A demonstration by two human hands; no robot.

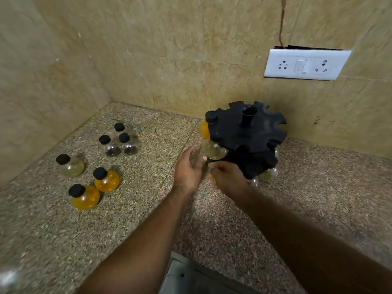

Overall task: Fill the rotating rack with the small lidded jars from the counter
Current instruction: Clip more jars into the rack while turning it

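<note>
A black two-tier rotating rack [252, 132] stands at the back right of the granite counter [63, 219]. An orange jar [204, 129] hangs in a top slot on its left, and pale jars [269, 174] hang in the lower tier. My left hand [188, 168] is shut on a clear, pale-yellow jar [214, 150] pressed against a top slot at the rack's left front. My right hand [228, 177] is curled just below it at the lower tier; what it grips is hidden. Several black-lidded jars stand on the counter at left: two orange [107, 180], one pale [72, 165], three clear [124, 143].
Beige tiled walls meet in a corner behind the jars. A white socket plate [305, 64] sits on the wall above the rack. A metal sink edge [184, 274] shows at the bottom of the view.
</note>
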